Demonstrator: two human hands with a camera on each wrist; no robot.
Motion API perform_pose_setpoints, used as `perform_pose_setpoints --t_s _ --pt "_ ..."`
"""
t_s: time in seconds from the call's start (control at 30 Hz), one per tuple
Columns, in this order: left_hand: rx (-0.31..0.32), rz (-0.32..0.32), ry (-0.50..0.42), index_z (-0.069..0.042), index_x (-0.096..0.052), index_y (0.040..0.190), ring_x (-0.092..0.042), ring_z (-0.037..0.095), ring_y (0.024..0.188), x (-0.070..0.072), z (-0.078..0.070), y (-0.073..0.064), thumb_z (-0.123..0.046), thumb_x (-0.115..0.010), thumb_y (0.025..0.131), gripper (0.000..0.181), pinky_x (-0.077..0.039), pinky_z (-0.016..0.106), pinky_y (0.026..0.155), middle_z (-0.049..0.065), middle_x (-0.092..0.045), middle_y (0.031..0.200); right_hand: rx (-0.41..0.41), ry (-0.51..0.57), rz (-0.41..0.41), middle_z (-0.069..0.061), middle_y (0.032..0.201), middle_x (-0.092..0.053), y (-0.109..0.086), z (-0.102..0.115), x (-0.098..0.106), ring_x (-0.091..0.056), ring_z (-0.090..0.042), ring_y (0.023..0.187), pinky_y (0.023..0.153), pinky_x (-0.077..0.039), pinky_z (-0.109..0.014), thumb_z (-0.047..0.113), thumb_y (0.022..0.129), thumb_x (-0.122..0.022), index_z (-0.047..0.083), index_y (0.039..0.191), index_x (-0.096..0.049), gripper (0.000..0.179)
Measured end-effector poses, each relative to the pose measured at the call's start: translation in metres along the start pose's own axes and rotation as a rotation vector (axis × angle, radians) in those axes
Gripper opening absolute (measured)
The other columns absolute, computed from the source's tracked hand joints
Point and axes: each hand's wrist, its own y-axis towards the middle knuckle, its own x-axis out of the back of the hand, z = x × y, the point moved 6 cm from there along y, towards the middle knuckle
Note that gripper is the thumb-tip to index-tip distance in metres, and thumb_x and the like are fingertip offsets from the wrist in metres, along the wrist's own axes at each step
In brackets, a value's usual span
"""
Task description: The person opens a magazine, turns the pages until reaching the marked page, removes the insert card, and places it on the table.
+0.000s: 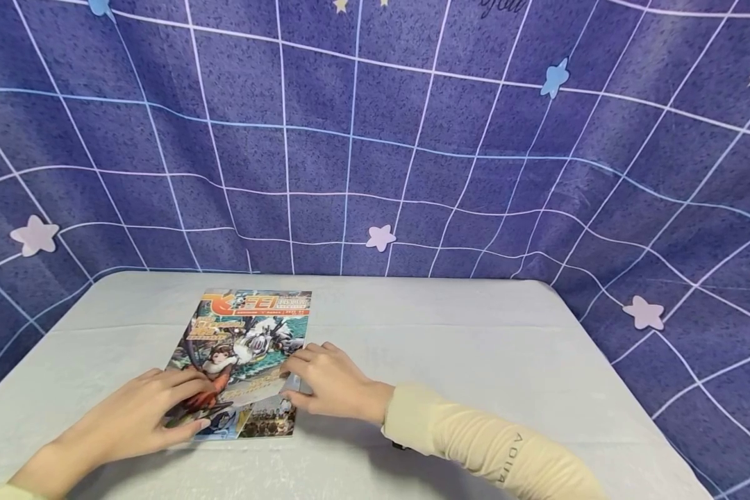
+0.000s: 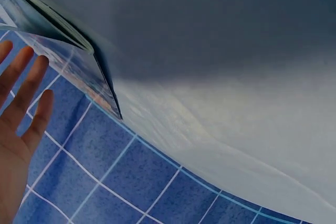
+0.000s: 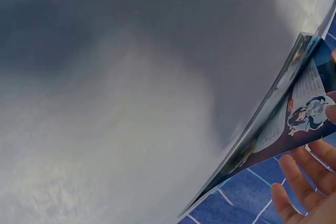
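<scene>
A magazine (image 1: 259, 347) with a colorful illustrated cover lies on the table, its top toward the far side. My left hand (image 1: 144, 410) rests over its lower left edge, fingers extended and thumb near the bottom. In the left wrist view the fingers of that left hand (image 2: 21, 98) are spread beside the magazine (image 2: 86, 80). At the right edge my right hand (image 1: 334, 385) pinches the cover between thumb and fingers. The right wrist view shows the magazine (image 3: 283, 114) with that edge raised, an inner page with text and a cartoon figure exposed above the right hand (image 3: 310, 187).
A pale cloth covers the table (image 1: 475, 361). Behind and around it hangs a blue curtain (image 1: 325, 167) with grid lines and stars. The right forearm wears a pale yellow sleeve (image 1: 475, 437) and lies over the table's front right part.
</scene>
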Motion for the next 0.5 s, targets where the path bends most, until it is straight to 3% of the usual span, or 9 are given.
perform_pose_setpoints --t_s 0.17,0.3,0.5 --pt "0.012 -0.013 -0.001 -0.017 -0.067 0.103 -0.061 0.012 0.087 0.005 0.002 0.001 -0.050 -0.074 0.065 0.051 -0.045 0.033 0.076 -0.007 -0.064 0.100 -0.022 -0.010 -0.019 0.006 0.112 -0.063 -0.001 -0.004 0.004 -0.058 -0.009 0.101 0.091 -0.046 -0.026 0.042 0.088 -0.054 0.018 0.116 -0.058 0.036" --pt "0.023 -0.021 0.000 -0.018 -0.066 0.107 -0.060 0.014 0.090 0.008 0.003 0.001 -0.050 -0.074 0.064 0.054 -0.037 0.027 0.088 -0.006 -0.064 0.102 -0.024 0.000 -0.045 0.006 0.112 -0.063 -0.002 -0.007 0.008 -0.057 -0.008 0.098 0.085 -0.046 -0.023 0.042 0.088 -0.054 0.018 0.117 -0.057 0.038" --pt "0.004 -0.065 -0.007 -0.019 -0.064 0.111 -0.056 0.016 0.096 0.016 0.005 0.001 -0.045 -0.076 0.064 0.055 -0.026 0.022 0.096 -0.006 -0.062 0.105 -0.045 0.005 -0.047 0.003 0.112 -0.063 -0.004 -0.010 0.009 -0.058 -0.011 0.101 0.089 -0.047 -0.028 0.043 0.089 -0.052 0.014 0.119 -0.055 0.042"
